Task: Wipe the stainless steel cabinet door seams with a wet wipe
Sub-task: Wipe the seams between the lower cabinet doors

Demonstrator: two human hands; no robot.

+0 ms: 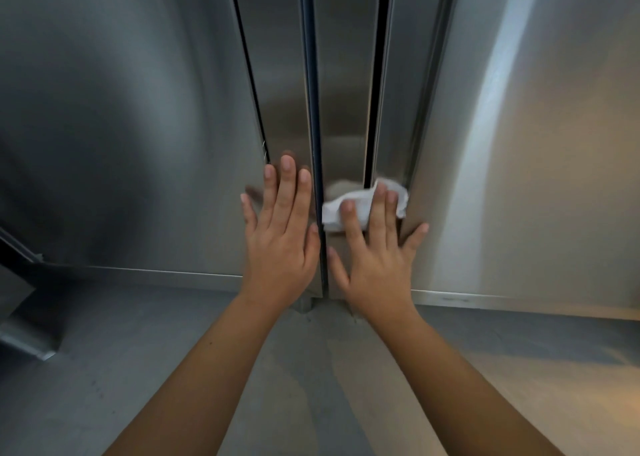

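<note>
1. Now, low on the cabinet door (346, 75), my right hand (375, 258) presses the wet wipe (332, 215) flat, fingers straight and spread.
2. My left hand (282, 234) rests flat, fingers straight, beside the centre seam (313, 92).
3. Soft, limp and probably slippery on steel; best pinned under fingertips.

The left hand (280, 234) lies flat on a stainless steel door panel (284, 92), fingers straight, just left of the dark centre seam (317, 144). The right hand (374, 261) presses a crumpled white wet wipe (331, 215) with straight fingers over the lower end of a second black seam (375, 92) (both hands low, near the grey floor (311, 369)).
</note>
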